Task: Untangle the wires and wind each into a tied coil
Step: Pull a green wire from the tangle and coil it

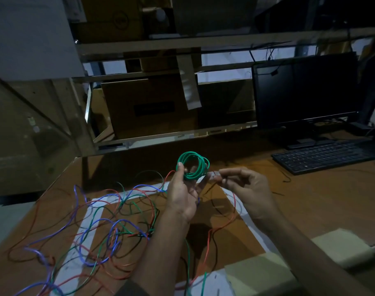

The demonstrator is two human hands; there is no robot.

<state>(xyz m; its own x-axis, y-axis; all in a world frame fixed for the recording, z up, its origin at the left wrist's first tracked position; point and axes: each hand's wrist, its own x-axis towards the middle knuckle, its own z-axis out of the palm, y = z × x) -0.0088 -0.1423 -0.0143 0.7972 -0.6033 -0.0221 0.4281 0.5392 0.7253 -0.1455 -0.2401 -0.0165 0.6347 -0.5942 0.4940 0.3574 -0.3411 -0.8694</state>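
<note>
My left hand (183,194) grips a small coil of green wire (193,165), raised above the wooden desk (310,201). My right hand (244,184) is just right of the coil with fingers curled, pinching a thin wire end near the coil's right side. A tangle of blue, red, green and black wires (109,229) lies spread over the desk to the left and under my forearms. A red wire (227,223) loops down beneath my right hand.
A black keyboard (323,155) and a dark monitor (306,92) stand at the back right. White tape strips (92,221) frame a square on the desk. Cardboard boxes (148,107) and shelving fill the back. Pale tape patches (340,242) sit near the right front edge.
</note>
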